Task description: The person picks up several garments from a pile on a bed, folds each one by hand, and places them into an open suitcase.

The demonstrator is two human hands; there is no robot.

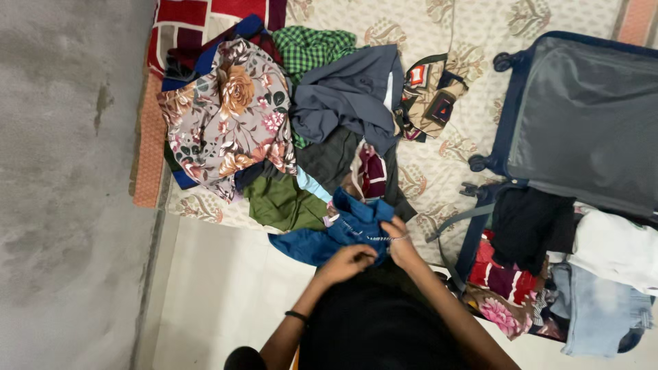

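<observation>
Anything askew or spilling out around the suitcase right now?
Yes: pale blue jeans and a white garment hang over the open suitcase's edge. Both hands, left and right, hold a blue garment.

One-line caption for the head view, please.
Both hands, left hand and right hand, grip a blue cloth garment beside a heap of mixed clothes and an open navy suitcase.

suitcase (582, 116): lid cut off by right edge | beside it, heap of clothes (301, 116): lower garments buried, kinds unclear | blue garment (343, 229): near part hidden behind both hands | fingers (360, 257): curled under, grip perhaps closed | person's torso: cut by bottom edge
</observation>
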